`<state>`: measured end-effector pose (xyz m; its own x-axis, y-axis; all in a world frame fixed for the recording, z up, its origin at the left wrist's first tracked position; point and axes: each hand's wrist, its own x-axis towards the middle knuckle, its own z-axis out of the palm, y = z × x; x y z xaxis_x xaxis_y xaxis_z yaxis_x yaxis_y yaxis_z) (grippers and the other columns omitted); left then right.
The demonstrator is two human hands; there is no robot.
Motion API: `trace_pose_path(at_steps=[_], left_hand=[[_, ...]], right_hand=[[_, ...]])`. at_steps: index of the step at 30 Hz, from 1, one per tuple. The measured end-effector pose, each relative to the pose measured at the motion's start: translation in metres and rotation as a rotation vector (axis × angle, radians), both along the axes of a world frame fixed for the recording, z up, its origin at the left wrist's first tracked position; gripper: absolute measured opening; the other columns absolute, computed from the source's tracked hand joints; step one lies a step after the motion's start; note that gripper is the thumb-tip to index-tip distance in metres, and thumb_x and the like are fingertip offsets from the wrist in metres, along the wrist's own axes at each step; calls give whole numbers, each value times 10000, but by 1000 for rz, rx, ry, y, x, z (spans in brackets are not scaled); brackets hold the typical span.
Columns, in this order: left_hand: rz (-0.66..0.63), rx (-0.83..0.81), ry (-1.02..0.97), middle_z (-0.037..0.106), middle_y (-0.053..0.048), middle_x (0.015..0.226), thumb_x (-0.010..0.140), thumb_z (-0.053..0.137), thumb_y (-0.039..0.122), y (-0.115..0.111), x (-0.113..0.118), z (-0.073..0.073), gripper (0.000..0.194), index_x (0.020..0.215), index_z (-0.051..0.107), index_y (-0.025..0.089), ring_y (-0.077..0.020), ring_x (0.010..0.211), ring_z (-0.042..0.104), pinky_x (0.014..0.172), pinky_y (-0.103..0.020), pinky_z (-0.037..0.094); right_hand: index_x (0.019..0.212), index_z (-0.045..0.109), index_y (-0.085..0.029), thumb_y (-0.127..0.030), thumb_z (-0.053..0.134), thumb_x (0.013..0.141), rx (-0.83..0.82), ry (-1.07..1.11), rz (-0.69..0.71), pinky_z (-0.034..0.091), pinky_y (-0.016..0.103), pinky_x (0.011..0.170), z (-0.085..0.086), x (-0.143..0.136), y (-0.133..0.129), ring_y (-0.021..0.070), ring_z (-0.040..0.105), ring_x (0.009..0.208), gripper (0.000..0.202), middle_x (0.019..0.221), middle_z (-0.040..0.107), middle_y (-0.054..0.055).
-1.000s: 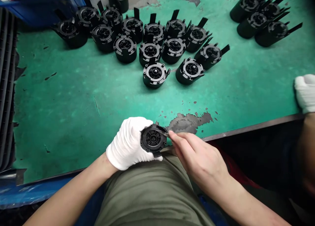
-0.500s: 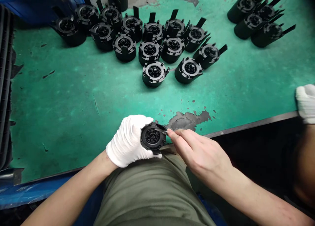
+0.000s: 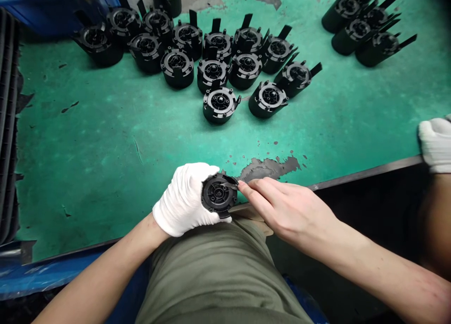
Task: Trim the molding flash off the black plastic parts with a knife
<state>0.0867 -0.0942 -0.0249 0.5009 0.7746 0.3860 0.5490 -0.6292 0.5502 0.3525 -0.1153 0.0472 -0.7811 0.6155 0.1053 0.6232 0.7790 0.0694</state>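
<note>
My left hand [image 3: 186, 199], in a white glove, is wrapped round a round black plastic housing [image 3: 215, 202] near the table's front edge. The housing's ribbed end faces up toward me. My bare right hand [image 3: 282, 204] pinches a slim metal blade-like tool [image 3: 230, 186], whose tip lies over the upper right part of that end. Most of the tool is hidden by my fingers, so its exact kind does not show. The housing's lower body is covered by the glove.
Several similar black housings [image 3: 217, 103] stand on the green tabletop [image 3: 105, 126], with another group [image 3: 359, 27] at the back right. A blue bin [image 3: 59, 13] is at the back left, black stacked trays [image 3: 7, 126] at the left edge. Another person's gloved hand [image 3: 437, 145] rests at the right.
Both hands stay at the housing, with the tool still at its upper right. The view has shifted slightly; little else differs.
</note>
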Motion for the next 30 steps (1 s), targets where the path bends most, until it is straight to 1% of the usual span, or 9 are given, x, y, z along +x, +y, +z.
trace_pose_path(at_steps=[6, 13, 16, 19, 21, 24, 26, 28, 30], left_hand=[[2, 47, 17, 685, -192, 1199, 723, 791, 861, -1, -1, -3, 1046, 1415, 457, 151, -376, 1086, 730, 949, -516, 615], [1, 83, 12, 687, -182, 1185, 725, 783, 864, 0, -1, -4, 1041, 1398, 464, 136, -365, 1075, 740, 944, -497, 625], [9, 85, -7, 687, -184, 1192, 726, 817, 812, 0, 1, -3, 1021, 1400, 465, 131, -363, 1085, 740, 952, -494, 622], [1, 67, -27, 699, -162, 1173, 745, 846, 716, 0, 3, 0, 932, 1388, 477, 150, -345, 1052, 746, 934, -476, 621], [-7, 55, -35, 706, -144, 1156, 751, 857, 655, 0, 4, 2, 892, 1391, 476, 164, -332, 1023, 749, 919, -465, 621], [-9, 56, -41, 702, -159, 1191, 737, 869, 611, -1, 5, 1, 921, 1422, 453, 156, -347, 1061, 744, 946, -481, 617], [-9, 56, -41, 698, -168, 1210, 725, 876, 587, -1, 4, 0, 928, 1428, 451, 156, -356, 1082, 741, 958, -492, 617], [-7, 45, -45, 693, -173, 1228, 725, 876, 546, 0, 3, 0, 908, 1430, 454, 160, -360, 1102, 738, 968, -499, 619], [-32, 13, -52, 687, -178, 1255, 740, 856, 500, 3, -1, 3, 883, 1445, 447, 160, -363, 1137, 730, 992, -508, 616]], right_hand=[[1340, 592, -52, 0, 421, 1013, -51, 30, -14, 460, 305, 586, -3, 4, 2, 186, 631, 773, 373, 931, 705, 77], [1333, 604, -32, 9, 415, 1002, -38, 23, 9, 464, 317, 583, 0, 2, 2, 195, 637, 762, 383, 914, 703, 87], [1348, 595, 4, 6, 436, 1003, -6, 14, -17, 488, 340, 605, 0, -1, -3, 212, 651, 773, 380, 948, 728, 115], [1358, 594, 20, 4, 460, 1002, 23, 4, -40, 495, 351, 629, -1, -2, -5, 220, 661, 785, 381, 974, 747, 128], [1345, 604, 22, -2, 469, 999, 30, 2, -25, 482, 352, 621, 0, -4, -3, 219, 657, 769, 372, 960, 748, 125], [1324, 617, 25, -16, 480, 987, 18, 3, 7, 466, 359, 602, 2, -6, -2, 229, 648, 748, 366, 926, 737, 118], [1325, 618, 23, -19, 486, 986, 17, 4, -1, 469, 361, 609, 4, -6, -5, 234, 644, 750, 366, 916, 735, 114], [1352, 607, 18, -9, 504, 988, 24, 31, -38, 486, 358, 646, 7, -4, -9, 236, 654, 793, 379, 969, 749, 127], [1403, 583, 2, -10, 552, 991, -2, 109, -86, 509, 348, 714, 8, 4, -10, 233, 673, 876, 413, 1089, 759, 153]])
